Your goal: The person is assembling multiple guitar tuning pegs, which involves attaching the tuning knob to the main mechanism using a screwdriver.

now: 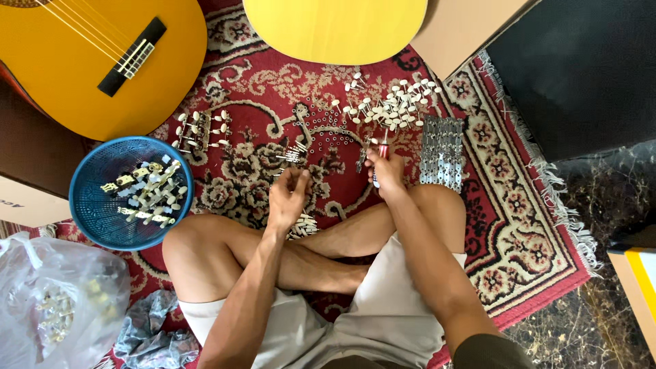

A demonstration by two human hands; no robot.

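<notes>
Hands of a person sitting cross-legged on a red patterned carpet [519, 225] are working near the centre of the frame. The left hand [287, 195] is curling its fingers around something small, though what exactly the grip is holding cannot be told. The right hand [387, 171] is closing around a red-handled screwdriver [381, 158], just beside a small metal tuner part [363, 152].

Above the hands, loose white-knobbed tuning pegs [393, 106] are lying in a heap, with a stack of bare metal plates [441, 152] at centre right and tiny screws [328, 130] scattered between. A few assembled tuner sets [201, 130] are lying at centre left, and more are sitting in a blue basket [92, 205] at the left edge. Judging by this, part of the assembling looks done, with many pegs and plates remaining.

Two yellow guitar bodies [82, 61] are resting along the top of the frame, and a clear plastic bag [55, 301] is sitting at lower left.
</notes>
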